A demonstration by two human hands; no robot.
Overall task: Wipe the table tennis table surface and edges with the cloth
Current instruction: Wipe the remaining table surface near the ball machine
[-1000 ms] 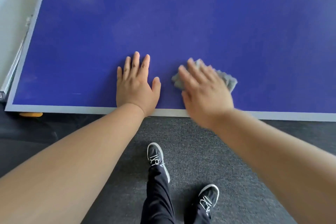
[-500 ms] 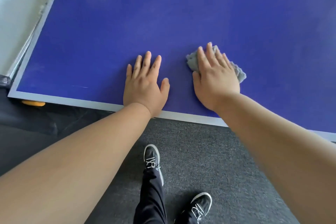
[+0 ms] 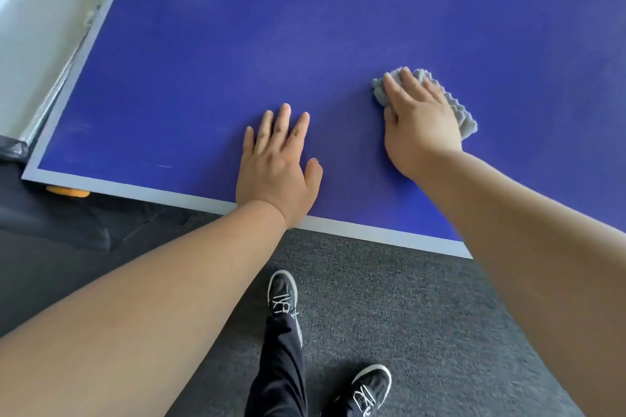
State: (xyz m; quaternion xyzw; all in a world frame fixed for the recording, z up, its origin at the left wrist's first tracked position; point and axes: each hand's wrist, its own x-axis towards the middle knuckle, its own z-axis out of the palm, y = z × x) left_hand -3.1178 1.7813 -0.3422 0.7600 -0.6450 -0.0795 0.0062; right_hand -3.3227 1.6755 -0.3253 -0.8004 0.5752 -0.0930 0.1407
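Blue table [image 3: 305, 27], pale edge band; grey cloth [image 3: 467, 122] on it under right hand [image 3: 420, 125]; left hand [image 3: 276, 166] flat nearby

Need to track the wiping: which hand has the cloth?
The right hand presses flat on the grey cloth; the left hand rests bare on the blue table, nearer the edge.

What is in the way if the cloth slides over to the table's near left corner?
The left hand lies flat on the table, between the cloth under the right hand and that corner. Nothing else visible sits on the blue surface along that path.
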